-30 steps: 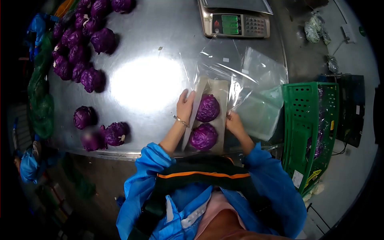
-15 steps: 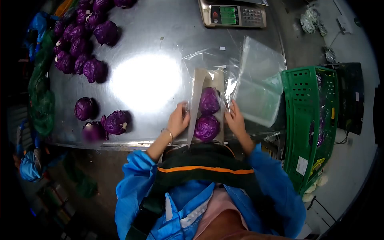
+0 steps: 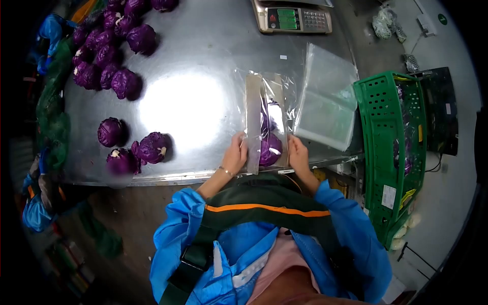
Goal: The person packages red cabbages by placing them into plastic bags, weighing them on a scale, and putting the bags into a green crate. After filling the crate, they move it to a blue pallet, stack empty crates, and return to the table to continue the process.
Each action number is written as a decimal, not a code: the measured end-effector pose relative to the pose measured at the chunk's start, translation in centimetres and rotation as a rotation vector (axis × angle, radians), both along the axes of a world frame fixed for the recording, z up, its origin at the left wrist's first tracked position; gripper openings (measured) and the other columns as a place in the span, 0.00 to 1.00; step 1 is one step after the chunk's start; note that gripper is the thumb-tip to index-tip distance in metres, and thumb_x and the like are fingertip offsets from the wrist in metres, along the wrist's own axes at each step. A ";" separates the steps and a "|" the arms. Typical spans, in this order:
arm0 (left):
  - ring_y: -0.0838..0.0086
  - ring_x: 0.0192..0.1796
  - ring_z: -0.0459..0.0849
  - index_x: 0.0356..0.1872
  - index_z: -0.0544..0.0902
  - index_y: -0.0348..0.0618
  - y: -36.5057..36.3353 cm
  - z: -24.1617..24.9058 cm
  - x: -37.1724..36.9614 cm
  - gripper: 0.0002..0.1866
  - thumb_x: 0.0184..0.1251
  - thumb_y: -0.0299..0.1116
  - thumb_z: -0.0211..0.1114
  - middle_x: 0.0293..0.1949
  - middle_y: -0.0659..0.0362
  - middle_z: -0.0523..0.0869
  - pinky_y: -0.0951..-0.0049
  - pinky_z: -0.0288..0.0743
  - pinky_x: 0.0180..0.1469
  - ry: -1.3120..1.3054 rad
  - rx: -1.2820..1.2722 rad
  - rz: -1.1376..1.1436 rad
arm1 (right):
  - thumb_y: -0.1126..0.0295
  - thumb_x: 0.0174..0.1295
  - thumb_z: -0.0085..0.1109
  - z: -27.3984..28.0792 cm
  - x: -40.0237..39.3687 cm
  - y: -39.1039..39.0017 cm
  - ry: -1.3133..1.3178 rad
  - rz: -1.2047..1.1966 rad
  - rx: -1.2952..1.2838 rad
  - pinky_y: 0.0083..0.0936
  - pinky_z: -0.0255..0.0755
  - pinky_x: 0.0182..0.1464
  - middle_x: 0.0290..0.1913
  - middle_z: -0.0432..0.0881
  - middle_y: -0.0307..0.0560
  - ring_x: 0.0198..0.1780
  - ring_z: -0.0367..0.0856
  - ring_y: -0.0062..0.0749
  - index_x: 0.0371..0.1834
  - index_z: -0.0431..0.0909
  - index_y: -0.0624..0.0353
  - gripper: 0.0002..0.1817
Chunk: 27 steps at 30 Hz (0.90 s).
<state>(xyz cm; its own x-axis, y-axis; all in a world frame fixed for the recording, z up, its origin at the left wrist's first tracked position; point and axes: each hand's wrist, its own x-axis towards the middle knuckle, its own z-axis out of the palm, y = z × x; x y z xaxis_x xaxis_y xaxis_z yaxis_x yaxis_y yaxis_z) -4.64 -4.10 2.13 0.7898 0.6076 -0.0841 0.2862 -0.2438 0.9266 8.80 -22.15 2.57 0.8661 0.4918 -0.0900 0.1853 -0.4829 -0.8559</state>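
Both forearms reach forward from blue sleeves, and the two hands flank the tray like bookends. The left hand (image 3: 236, 155), a bracelet (image 3: 226, 171) at its wrist, points its fingers away from the body, gathered close together against the tray's left side; from here I can't tell whether they pinch the film or only press it. Across from it, the right hand (image 3: 298, 154) leans inward, fingers bunched at the right side, their exact grip hidden from me too.

Between them, the tray (image 3: 252, 117) lies on the steel table (image 3: 203, 61) inside a transparent bag (image 3: 290, 96). Its long axis runs almost straight out from the person, far end toward the scale (image 3: 295, 19), near end right by the table's front edge (image 3: 203, 179). Two purple cabbages sit in line along it: the near cabbage (image 3: 270, 150) and, under glare, the far cabbage (image 3: 266, 121).

Off to the left, a stretch of shiny steel separates the left hand from three loose cabbages (image 3: 110, 132); a bigger pile (image 3: 108, 56) sits farther out. Tighter on the right: a stack of plastic bags (image 3: 328, 96) lies just beside the tray, then comes the table's right edge and a green crate (image 3: 376, 101).
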 end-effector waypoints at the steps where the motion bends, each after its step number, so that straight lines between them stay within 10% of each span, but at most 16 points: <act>1: 0.51 0.30 0.80 0.52 0.70 0.40 0.6 1.2 0.8 0.14 0.66 0.27 0.51 0.30 0.42 0.80 0.60 0.73 0.32 -0.010 0.007 0.012 | 0.69 0.65 0.49 -0.3 0.7 0.1 -0.017 -0.025 0.072 0.26 0.69 0.31 0.25 0.79 0.51 0.27 0.78 0.30 0.48 0.75 0.64 0.13; 8: 0.67 0.29 0.84 0.45 0.79 0.39 8.0 15.0 5.5 0.10 0.66 0.27 0.54 0.35 0.49 0.84 0.74 0.75 0.33 -0.363 0.161 -0.005 | 0.75 0.65 0.44 17.8 4.1 6.0 0.219 -0.045 0.421 0.12 0.66 0.22 0.20 0.75 0.38 0.19 0.71 0.14 0.56 0.72 0.60 0.17; 16: 0.87 0.15 0.68 0.41 0.77 0.39 9.5 16.2 4.0 0.09 0.68 0.31 0.53 0.16 0.66 0.72 0.83 0.62 0.17 -0.306 -0.125 -0.033 | 0.78 0.60 0.45 19.4 4.8 8.5 0.199 0.075 0.436 0.12 0.58 0.15 0.17 0.74 0.37 0.13 0.65 0.13 0.56 0.72 0.60 0.19; 23: 0.88 0.14 0.66 0.42 0.74 0.37 9.9 18.9 1.6 0.08 0.70 0.29 0.49 0.15 0.66 0.72 0.86 0.58 0.17 -0.451 -0.234 -0.020 | 0.80 0.61 0.47 21.9 4.1 6.3 0.337 0.099 0.414 0.13 0.58 0.16 0.16 0.73 0.36 0.14 0.67 0.14 0.55 0.72 0.61 0.18; 27: 0.82 0.10 0.67 0.42 0.72 0.37 11.5 17.4 3.6 0.08 0.70 0.30 0.49 0.12 0.63 0.72 0.81 0.59 0.13 -0.238 -0.495 0.005 | 0.81 0.58 0.51 20.1 5.8 7.6 -0.047 0.248 0.212 0.17 0.68 0.26 0.25 0.80 0.43 0.23 0.76 0.26 0.56 0.71 0.58 0.21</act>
<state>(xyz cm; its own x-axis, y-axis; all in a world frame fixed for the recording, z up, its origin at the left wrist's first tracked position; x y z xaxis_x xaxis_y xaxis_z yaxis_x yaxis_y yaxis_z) -1.01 7.37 19.51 0.8191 0.5447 -0.1797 0.0545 0.2380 0.9697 14.63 -14.57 22.68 0.7182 0.6918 0.0746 0.3170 -0.2299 -0.9201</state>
